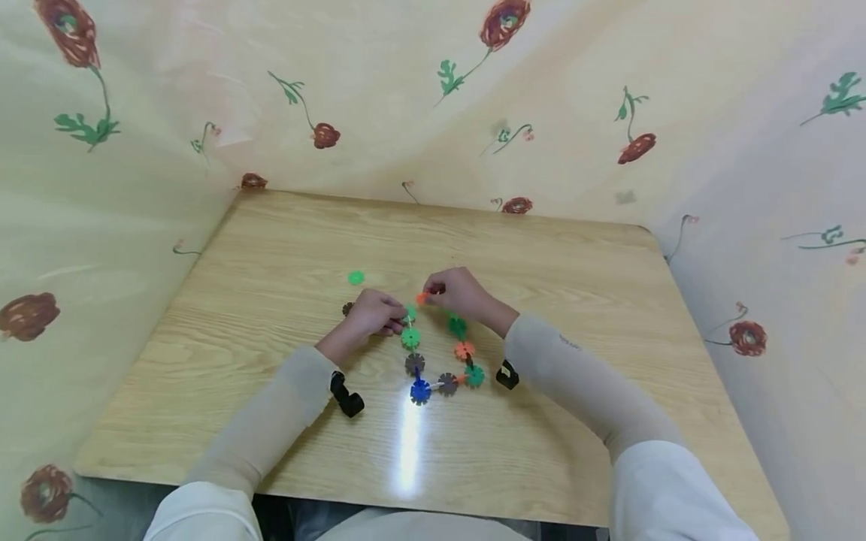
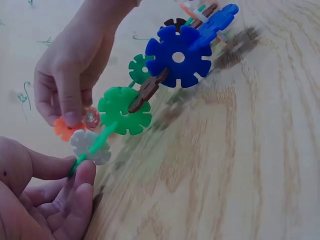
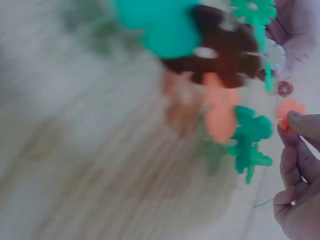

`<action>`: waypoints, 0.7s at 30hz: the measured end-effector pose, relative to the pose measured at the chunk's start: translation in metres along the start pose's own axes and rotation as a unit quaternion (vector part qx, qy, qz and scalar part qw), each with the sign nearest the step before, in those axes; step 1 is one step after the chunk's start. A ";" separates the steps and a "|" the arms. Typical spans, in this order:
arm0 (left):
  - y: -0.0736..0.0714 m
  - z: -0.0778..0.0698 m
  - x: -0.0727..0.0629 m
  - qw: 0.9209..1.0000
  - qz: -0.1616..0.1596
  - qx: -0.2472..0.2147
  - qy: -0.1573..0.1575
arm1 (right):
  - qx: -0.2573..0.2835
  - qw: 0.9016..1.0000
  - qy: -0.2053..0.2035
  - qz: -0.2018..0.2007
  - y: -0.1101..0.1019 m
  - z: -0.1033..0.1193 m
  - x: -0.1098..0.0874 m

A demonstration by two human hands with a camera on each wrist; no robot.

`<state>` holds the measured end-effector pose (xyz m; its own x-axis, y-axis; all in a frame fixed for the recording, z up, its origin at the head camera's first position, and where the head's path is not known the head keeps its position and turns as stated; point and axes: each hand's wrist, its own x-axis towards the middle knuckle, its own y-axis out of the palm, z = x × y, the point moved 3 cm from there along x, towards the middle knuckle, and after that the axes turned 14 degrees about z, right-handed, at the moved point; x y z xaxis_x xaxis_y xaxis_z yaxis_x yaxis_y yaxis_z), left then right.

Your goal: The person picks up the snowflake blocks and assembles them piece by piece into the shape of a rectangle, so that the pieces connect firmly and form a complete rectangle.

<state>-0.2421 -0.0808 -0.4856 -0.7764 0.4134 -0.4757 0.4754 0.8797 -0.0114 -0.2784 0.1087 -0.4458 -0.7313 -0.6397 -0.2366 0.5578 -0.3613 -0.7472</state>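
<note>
A chain of notched plastic flower discs bends around on the table in the head view, with a blue disc (image 1: 420,391) at its near corner. My left hand (image 1: 370,314) pinches a green disc (image 2: 76,166) at one end of the chain, between thumb and fingers. That green disc joins a white disc (image 2: 82,142), then another green disc (image 2: 125,111). My right hand (image 1: 465,293) holds an orange disc (image 3: 289,111) by its edge, close to the left hand's end. Near the right wrist, the chain's other arm shows a dark green disc (image 1: 457,326) and an orange disc (image 1: 464,350).
A loose green disc (image 1: 355,278) lies beyond the left hand, and a brown disc (image 1: 348,308) is partly hidden beside that hand. The wooden table (image 1: 541,255) meets flower-printed walls (image 1: 392,90) at its back and sides.
</note>
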 end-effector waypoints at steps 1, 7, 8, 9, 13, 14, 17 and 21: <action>-0.001 -0.001 -0.001 1.000 -0.003 -0.001 0.001 | -0.006 1.000 -0.001 0.002 0.002 0.000 -0.001; -0.003 -0.001 0.001 1.000 -0.007 -0.014 -0.004 | -0.044 0.999 -0.009 0.018 0.011 -0.002 -0.003; -0.003 0.000 0.002 1.000 -0.008 -0.018 -0.006 | -0.048 0.999 -0.010 0.018 0.013 -0.001 -0.002; -0.004 0.001 0.003 1.000 -0.010 -0.021 -0.007 | -0.050 0.999 -0.010 0.019 0.014 -0.001 -0.002; -0.005 0.002 0.006 0.999 -0.014 -0.033 -0.008 | -0.059 0.998 -0.012 0.021 0.016 0.000 0.001; -0.005 0.002 0.006 0.999 -0.015 -0.034 -0.007 | -0.061 0.998 -0.013 0.022 0.017 0.001 0.001; -0.005 0.001 0.005 0.999 -0.017 -0.035 -0.010 | -0.076 0.997 -0.021 0.025 0.018 0.003 0.003; -0.005 0.001 0.004 0.999 -0.016 -0.030 -0.011 | -0.099 0.994 -0.040 0.025 0.020 0.005 0.004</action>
<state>-0.2469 -0.0837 -0.4888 -0.7818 0.3797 -0.4946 0.4237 0.9054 0.0252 -0.2679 0.0956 -0.4585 -0.6672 -0.7076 -0.2326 0.4982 -0.1917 -0.8456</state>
